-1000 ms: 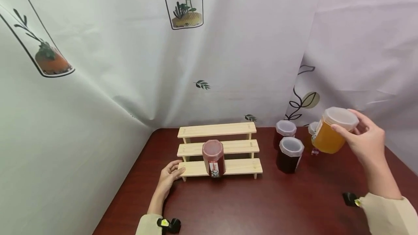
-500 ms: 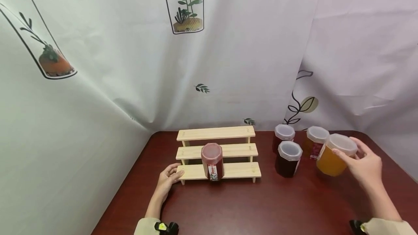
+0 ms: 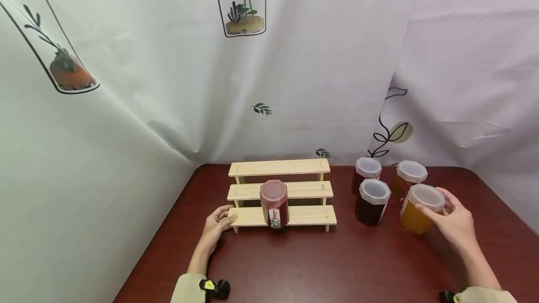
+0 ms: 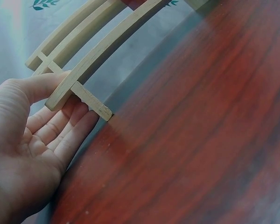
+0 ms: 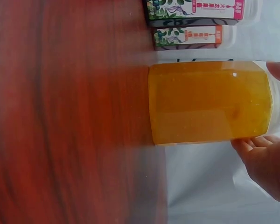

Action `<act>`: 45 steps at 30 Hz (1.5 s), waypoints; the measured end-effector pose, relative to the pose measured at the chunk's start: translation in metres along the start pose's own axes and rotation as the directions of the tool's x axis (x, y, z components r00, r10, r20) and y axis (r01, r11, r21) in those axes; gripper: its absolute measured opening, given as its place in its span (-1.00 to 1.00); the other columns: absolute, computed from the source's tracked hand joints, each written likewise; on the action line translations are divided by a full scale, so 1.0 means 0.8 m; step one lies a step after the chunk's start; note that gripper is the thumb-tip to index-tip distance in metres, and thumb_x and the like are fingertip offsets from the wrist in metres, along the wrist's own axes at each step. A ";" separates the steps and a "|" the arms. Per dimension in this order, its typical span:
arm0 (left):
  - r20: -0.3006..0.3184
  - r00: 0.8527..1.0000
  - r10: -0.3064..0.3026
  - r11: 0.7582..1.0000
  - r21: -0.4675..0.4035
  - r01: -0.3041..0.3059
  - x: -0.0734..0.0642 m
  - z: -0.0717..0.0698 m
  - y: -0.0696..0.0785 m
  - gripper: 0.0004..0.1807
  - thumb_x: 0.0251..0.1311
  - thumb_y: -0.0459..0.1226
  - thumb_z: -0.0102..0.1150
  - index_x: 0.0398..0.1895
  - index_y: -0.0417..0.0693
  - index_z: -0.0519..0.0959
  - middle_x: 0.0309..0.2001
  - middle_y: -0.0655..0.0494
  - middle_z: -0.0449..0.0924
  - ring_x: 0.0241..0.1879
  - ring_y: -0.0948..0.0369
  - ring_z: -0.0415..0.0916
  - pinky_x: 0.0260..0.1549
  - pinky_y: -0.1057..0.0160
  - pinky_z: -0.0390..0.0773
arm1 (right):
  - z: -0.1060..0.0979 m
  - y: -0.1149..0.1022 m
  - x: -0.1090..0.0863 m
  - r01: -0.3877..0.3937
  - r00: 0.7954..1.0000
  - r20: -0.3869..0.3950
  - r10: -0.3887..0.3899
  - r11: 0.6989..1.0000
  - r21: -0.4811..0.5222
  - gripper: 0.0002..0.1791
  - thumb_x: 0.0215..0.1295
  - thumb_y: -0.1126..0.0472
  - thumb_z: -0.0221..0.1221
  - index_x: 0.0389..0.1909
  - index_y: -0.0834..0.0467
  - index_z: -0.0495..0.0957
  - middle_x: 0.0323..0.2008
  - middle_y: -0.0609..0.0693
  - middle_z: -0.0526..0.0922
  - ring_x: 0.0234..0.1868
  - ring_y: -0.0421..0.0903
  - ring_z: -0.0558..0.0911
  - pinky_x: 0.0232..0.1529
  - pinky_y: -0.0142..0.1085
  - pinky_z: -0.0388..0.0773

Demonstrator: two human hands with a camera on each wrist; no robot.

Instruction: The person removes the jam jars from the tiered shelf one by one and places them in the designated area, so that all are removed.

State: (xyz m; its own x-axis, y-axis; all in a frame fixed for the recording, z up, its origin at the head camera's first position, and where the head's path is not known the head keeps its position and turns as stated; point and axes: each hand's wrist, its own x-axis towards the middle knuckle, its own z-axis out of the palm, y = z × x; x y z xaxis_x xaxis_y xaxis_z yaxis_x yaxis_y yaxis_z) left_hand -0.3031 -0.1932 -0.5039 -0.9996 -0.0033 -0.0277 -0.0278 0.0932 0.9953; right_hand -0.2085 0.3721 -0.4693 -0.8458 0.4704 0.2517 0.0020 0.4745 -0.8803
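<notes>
My left hand (image 3: pixel 216 225) grips the left end of the lowest step of a three-step wooden display rack (image 3: pixel 248 217), thumb on top and fingers underneath, as the left wrist view shows. On that lowest step stands a jar of red jam (image 3: pixel 274 204) with its label facing front. At the right, my right hand (image 3: pixel 452 216) holds an orange-yellow jar (image 3: pixel 414 214) by its upper part, thumb on one side and fingers on the other. In the right wrist view this orange jar (image 5: pixel 210 103) is upright with its base at the tabletop.
Left of the orange jar stands a dark jar (image 3: pixel 370 205), with a dark red jar (image 3: pixel 365 172) behind it. An amber jar (image 3: pixel 410 174) is behind the held one. A printed white curtain (image 3: pixel 294 83) hangs along the back of the dark red table (image 3: pixel 303 265).
My right hand has lowered the orange jar from mid-air to the tabletop and shifted it slightly left. The left hand keeps its grip on the rack.
</notes>
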 end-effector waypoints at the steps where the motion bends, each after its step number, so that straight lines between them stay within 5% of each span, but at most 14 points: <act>1: 0.000 1.000 0.001 1.000 0.001 -0.001 0.001 0.000 0.000 -0.44 0.21 -0.36 0.25 0.28 -0.31 0.38 -0.18 0.14 0.59 -0.31 0.38 0.60 -0.27 0.41 0.61 | 0.000 0.001 0.000 -0.002 1.000 0.005 0.002 1.000 0.006 -0.33 0.16 0.08 0.38 0.28 -0.06 0.34 -0.14 -0.70 0.32 -0.27 -0.83 0.27 -0.24 -0.87 0.26; 11: 0.005 1.000 -0.001 1.000 -0.006 0.001 0.001 0.001 0.000 -0.43 0.22 -0.36 0.24 0.30 -0.31 0.36 -0.19 0.15 0.59 -0.31 0.38 0.60 -0.26 0.41 0.61 | 0.000 0.003 0.000 -0.015 0.999 0.029 0.013 0.999 0.053 -0.28 0.22 0.10 0.33 0.36 -0.16 0.23 -0.10 -0.65 0.31 -0.13 -0.81 0.27 -0.11 -0.88 0.25; 19: 0.044 0.992 0.122 0.993 -0.011 -0.121 0.000 -0.007 -0.004 -0.44 0.19 -0.28 0.28 0.22 -0.36 0.40 -0.23 0.15 0.62 -0.32 0.39 0.61 -0.30 0.43 0.62 | 0.002 0.000 -0.003 -0.033 0.997 0.069 0.023 0.990 0.138 -0.23 0.28 0.14 0.27 0.45 -0.09 0.12 -0.07 -0.61 0.30 -0.07 -0.76 0.29 -0.10 -0.86 0.26; 24: 0.019 0.999 0.041 0.999 -0.005 -0.041 0.000 -0.004 0.002 -0.42 0.21 -0.33 0.26 0.27 -0.33 0.37 -0.22 0.16 0.61 -0.33 0.41 0.60 -0.28 0.43 0.61 | -0.003 -0.006 -0.003 0.008 0.997 0.069 -0.027 0.965 0.262 -0.30 0.28 0.26 0.26 0.37 -0.10 0.20 -0.03 -0.60 0.40 -0.08 -0.75 0.36 -0.10 -0.86 0.27; 30: 0.013 1.000 0.012 1.000 -0.015 -0.012 -0.002 -0.001 0.005 -0.42 0.22 -0.35 0.25 0.29 -0.32 0.36 -0.24 0.18 0.60 -0.33 0.40 0.60 -0.27 0.42 0.61 | -0.010 -0.015 0.005 0.075 0.995 0.052 -0.090 0.971 0.229 -0.29 0.31 0.24 0.23 0.41 -0.13 0.18 0.09 -0.61 0.40 0.07 -0.76 0.35 0.20 -0.81 0.17; 39: 0.020 1.000 0.015 1.000 -0.019 -0.014 -0.001 -0.002 0.006 -0.44 0.21 -0.35 0.26 0.27 -0.31 0.38 -0.23 0.17 0.60 -0.33 0.40 0.60 -0.27 0.42 0.61 | -0.008 -0.063 0.004 0.184 0.980 0.043 -0.196 0.964 0.192 -0.26 0.26 0.33 0.25 0.42 -0.05 0.21 0.09 -0.57 0.40 0.15 -0.70 0.33 0.26 -0.78 0.13; 45: 0.011 1.000 0.011 1.000 -0.021 -0.011 -0.001 0.000 0.006 -0.45 0.21 -0.36 0.26 0.26 -0.30 0.40 -0.26 0.20 0.59 -0.34 0.40 0.59 -0.27 0.43 0.61 | 0.022 -0.104 0.004 0.285 0.947 0.078 -0.312 0.926 0.249 -0.29 0.22 0.41 0.26 0.39 0.13 0.27 0.08 -0.52 0.46 0.10 -0.67 0.40 0.17 -0.77 0.25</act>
State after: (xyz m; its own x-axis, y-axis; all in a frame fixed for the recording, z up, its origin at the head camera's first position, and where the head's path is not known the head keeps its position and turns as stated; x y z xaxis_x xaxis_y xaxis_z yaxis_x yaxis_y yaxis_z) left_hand -0.3027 -0.1926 -0.4995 -0.9998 0.0090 -0.0177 -0.0170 0.0720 0.9973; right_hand -0.2206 0.3205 -0.4024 -0.8428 0.2395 0.4821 -0.3720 0.3882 -0.8432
